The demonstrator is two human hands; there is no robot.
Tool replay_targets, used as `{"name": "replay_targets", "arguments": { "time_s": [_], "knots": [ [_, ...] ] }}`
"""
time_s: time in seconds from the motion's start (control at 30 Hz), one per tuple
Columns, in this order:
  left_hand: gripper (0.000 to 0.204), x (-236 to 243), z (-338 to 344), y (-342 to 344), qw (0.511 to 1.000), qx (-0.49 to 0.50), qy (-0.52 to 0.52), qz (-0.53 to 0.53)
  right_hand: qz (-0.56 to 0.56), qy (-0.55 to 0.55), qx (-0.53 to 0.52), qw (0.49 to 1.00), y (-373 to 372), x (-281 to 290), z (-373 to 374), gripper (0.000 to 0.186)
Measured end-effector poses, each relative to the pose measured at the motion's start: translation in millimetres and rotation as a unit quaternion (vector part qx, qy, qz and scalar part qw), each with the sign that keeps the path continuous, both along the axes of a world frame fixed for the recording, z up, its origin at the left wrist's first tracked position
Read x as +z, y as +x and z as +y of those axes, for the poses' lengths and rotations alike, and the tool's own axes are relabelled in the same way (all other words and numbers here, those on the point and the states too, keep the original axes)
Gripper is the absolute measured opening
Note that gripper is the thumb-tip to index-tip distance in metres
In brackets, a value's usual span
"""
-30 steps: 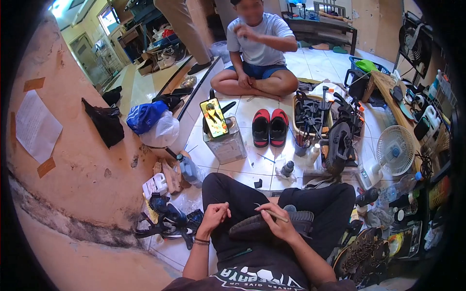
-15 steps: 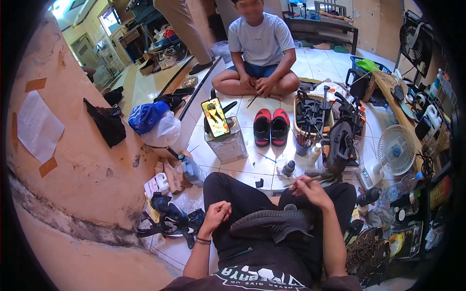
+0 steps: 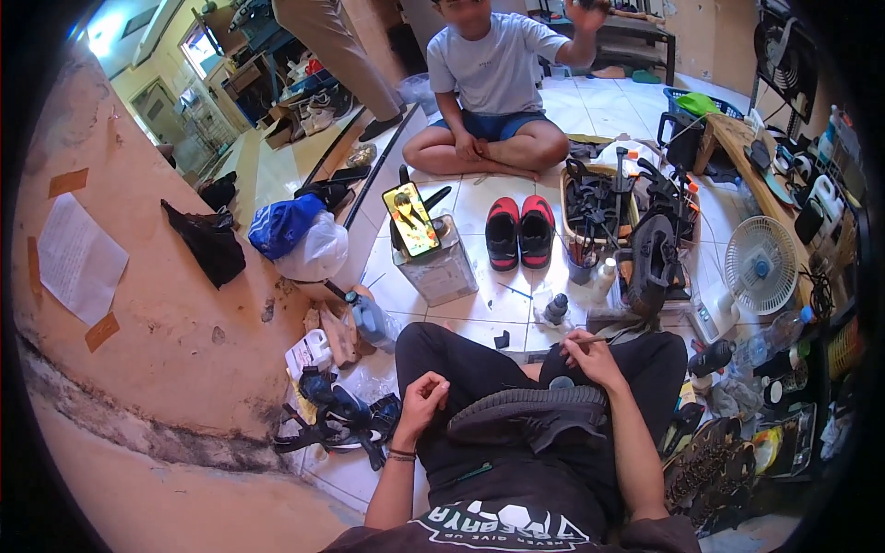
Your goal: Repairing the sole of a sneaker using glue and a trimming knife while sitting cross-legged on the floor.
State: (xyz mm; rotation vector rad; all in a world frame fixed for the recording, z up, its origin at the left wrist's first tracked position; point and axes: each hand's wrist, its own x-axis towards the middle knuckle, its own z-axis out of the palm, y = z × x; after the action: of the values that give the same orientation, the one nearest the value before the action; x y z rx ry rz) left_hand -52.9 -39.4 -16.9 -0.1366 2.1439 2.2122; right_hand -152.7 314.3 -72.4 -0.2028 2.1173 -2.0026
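Shoe (image 3: 530, 422) on lap (image 3: 461, 364), left fingers (image 3: 434, 384) curled, contents unclear, right fingers (image 3: 581, 347) pinching stick (image 3: 597, 341), clear of edge (image 3: 516, 398)

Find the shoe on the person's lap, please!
Only the black shoe lies there, tipped on its side; the red-and-black pair stands upright on the floor.

Bold white capitals, upside down, cross the black fabric T-shirt (image 3: 516, 502) nearest us, smaller line beside! Over on the peach plaster wall (image 3: 175, 323), a white paper sheet (image 3: 83, 258) carries rows of script, too small to read!
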Motion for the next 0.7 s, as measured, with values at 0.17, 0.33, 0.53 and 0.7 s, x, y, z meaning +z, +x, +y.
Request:
{"name": "replay_targets", "arguments": {
  "time_s": [0.17, 0.33, 0.53, 0.7],
  "knots": [
    [0.014, -1.5, -5.8, -0.3, 1.0, -0.024, -0.018, 0.005, 0.011, 0.023, 0.013, 1.0, 1.0, 0.4, -3.4, 0.021],
    [0.018, 0.8, -4.8, -3.5, 0.998, -0.041, -0.031, 0.029, 0.001, 0.041, 0.02, 0.999, -0.4, -0.1, -3.8, 0.026],
    [0.032, 8.3, -0.6, -5.2, 0.997, -0.036, -0.019, 0.059, -0.007, 0.063, 0.027, 0.998, 1.3, 2.4, -1.8, 0.028],
    [0.04, 7.4, -0.6, -2.1, 0.996, -0.036, -0.048, 0.06, -0.008, 0.053, 0.02, 0.998, 5.4, 9.7, -1.1, 0.027]
  ]
}}
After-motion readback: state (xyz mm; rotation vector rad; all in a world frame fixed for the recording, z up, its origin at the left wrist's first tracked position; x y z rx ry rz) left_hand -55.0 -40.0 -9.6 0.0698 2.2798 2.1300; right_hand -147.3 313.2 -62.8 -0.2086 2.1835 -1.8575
